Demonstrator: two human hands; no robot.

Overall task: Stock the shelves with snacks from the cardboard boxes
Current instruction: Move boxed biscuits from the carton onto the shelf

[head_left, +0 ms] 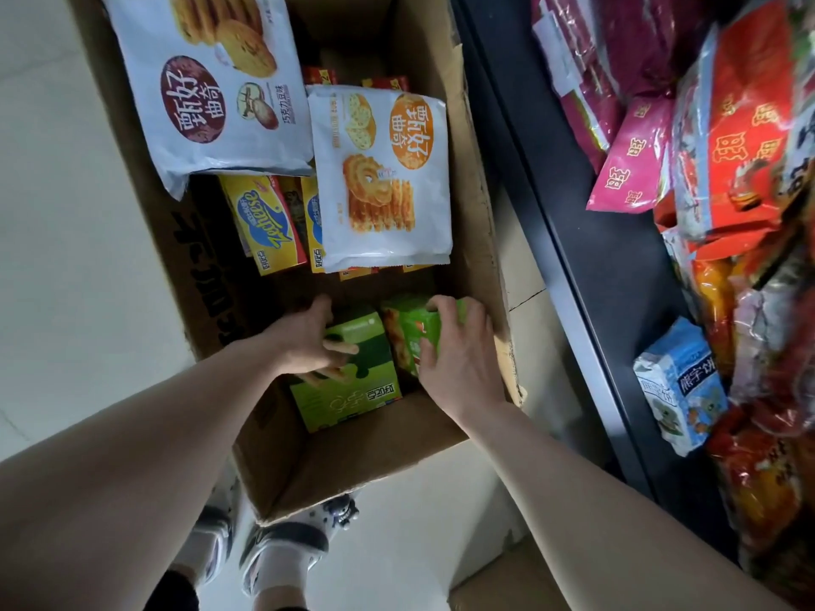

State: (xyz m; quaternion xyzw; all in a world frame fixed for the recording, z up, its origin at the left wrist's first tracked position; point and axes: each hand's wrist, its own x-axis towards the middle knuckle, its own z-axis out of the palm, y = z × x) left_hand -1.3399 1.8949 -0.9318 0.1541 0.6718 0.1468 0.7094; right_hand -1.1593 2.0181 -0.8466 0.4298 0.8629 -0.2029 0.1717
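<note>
Pale floor fills the 9 o'clock side. The open cardboard box stands on it, its long axis running from 12 to 6 o'clock, and its far end is cut off by the frame top. A big white cookie bag lies over the box's rim at 11 o'clock, with yellow cartons packed beneath it, half hidden. At the box's near end the left hand grips the left green carton. The thumb is hooked over the carton's far end and the fingers are curled across its top face. This carton lies flat, long axis 12 to 6, with its lettering upside down to the viewer. Shoes show under the box's near edge at 6 o'clock. A smaller white bag lies at 12 o'clock from the hands, covering more yellow cartons. The right green carton touches the left one and is tipped up on edge. Its lower part is hidden, so its long axis is hard to judge. The right hand clasps it, fingers curled over the top edge and thumb pressed on the printed face. At 3 o'clock runs the dark shelf, holding pink bags, a red pack and a blue pack. The goods at the far right are blurred and cut off.
</note>
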